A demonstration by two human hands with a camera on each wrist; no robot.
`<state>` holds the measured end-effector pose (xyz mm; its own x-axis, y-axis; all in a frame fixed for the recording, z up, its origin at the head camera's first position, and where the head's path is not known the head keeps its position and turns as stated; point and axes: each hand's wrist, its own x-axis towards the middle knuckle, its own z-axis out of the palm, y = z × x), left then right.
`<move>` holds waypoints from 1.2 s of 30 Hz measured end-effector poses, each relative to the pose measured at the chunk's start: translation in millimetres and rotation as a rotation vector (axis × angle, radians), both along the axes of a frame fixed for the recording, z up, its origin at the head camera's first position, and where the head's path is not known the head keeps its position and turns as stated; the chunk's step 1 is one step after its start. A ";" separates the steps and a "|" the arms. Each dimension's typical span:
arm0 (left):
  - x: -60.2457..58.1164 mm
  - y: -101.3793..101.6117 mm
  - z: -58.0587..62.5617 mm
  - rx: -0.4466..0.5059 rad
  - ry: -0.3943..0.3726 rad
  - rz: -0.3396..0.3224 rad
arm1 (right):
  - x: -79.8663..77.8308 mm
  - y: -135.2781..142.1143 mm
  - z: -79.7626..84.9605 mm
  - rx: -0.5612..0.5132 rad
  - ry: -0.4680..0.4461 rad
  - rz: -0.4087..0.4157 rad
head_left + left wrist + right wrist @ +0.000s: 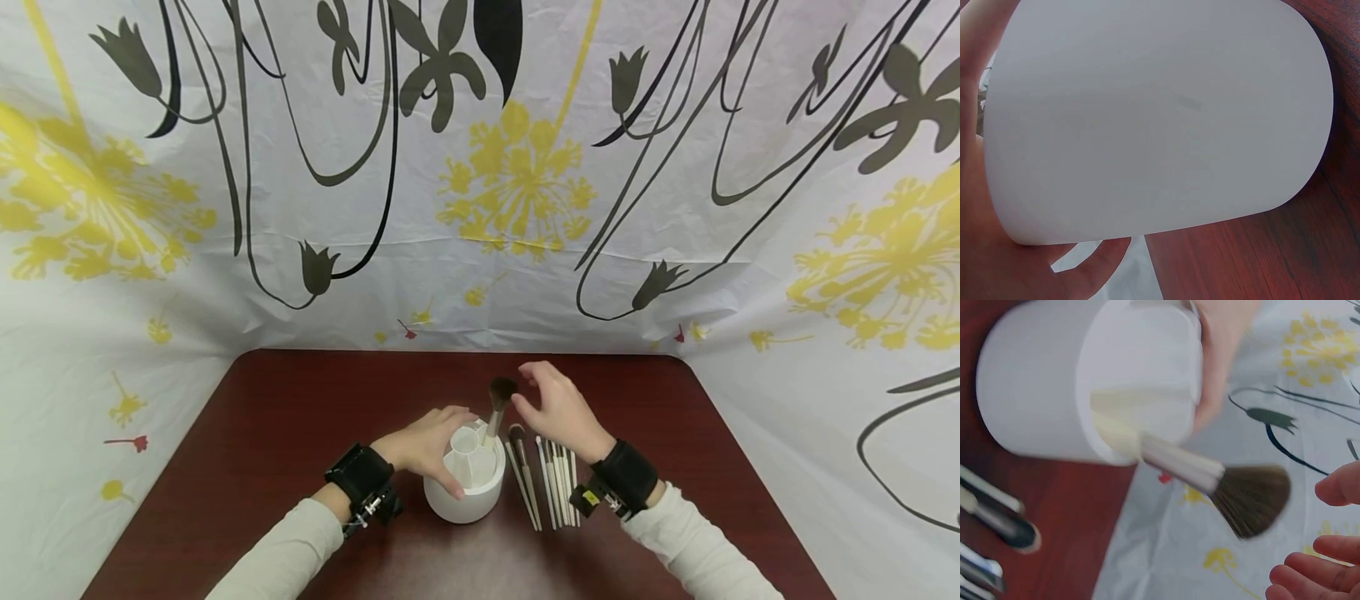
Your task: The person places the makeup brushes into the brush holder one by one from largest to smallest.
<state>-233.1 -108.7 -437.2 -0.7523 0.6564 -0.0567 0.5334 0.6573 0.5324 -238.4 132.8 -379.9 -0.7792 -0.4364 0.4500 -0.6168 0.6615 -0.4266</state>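
Note:
A round white makeup brush holder [467, 505] with inner compartments stands on the table. My left hand [429, 443] grips its rim from the left, thumb on the near side and fingers at the far side. In the left wrist view the holder's smooth wall [1166, 125] fills most of the picture. One large makeup brush [1182, 465] stands in a compartment at the holder's right, leaning outward with its dark fan of bristles [502, 388] up. Just right of the bristles is my right hand [564, 410], fingers spread and holding nothing; a gap separates them in the right wrist view.
Right of the holder, several slim makeup brushes [558, 483] lie side by side on the dark red table [315, 392]. Closer to the holder lies a brush with a dark fluffy head [517, 432]. A white cloth with flower prints [480, 308] hangs behind the table.

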 end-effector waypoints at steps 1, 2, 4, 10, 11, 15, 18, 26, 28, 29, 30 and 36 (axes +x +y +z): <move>0.0 -0.1 0.3 0.003 -0.001 -0.001 | -2.0 2.0 3.2 0.000 -0.003 -0.006; 0.0 -0.2 0.4 0.004 -0.003 -0.002 | -4.3 3.9 5.6 0.002 -0.007 -0.014; 0.1 -0.4 0.7 0.008 -0.009 -0.002 | -8.9 7.2 7.8 0.004 -0.011 -0.029; -0.1 -0.6 0.3 0.013 -0.008 0.002 | -21.6 14.2 -1.3 0.019 -0.059 -0.072; -0.1 -0.6 0.4 0.012 -0.007 0.001 | -23.1 14.8 -4.2 0.026 -0.070 -0.077; 0.5 -0.3 1.2 0.011 -0.009 0.000 | -27.4 17.3 -17.8 0.055 -0.119 -0.103; 0.9 -0.2 2.1 0.008 -0.009 -0.001 | -28.2 18.0 -29.5 0.087 -0.151 -0.118; 0.8 -0.7 1.5 -0.002 -0.007 -0.005 | -28.1 16.9 -67.2 0.176 -0.206 -0.143; 0.1 -0.9 0.6 -0.004 -0.003 -0.007 | -26.9 16.0 -74.5 0.188 -0.218 -0.139; 0.0 -1.0 0.3 -0.005 -0.002 -0.007 | -26.4 15.8 -78.3 0.202 -0.221 -0.136; -0.1 -1.1 0.1 -0.003 -0.002 -0.007 | -25.7 15.5 -81.8 0.215 -0.223 -0.132; 0.0 -1.1 -0.9 0.000 0.003 -0.001 | -19.5 12.7 -98.5 0.263 -0.249 -0.110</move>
<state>-233.2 -109.9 -438.0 -0.7517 0.6573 -0.0545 0.5354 0.6565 0.5314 -258.0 145.6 -478.4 -0.8995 -0.4190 0.1241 -0.4343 0.8251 -0.3614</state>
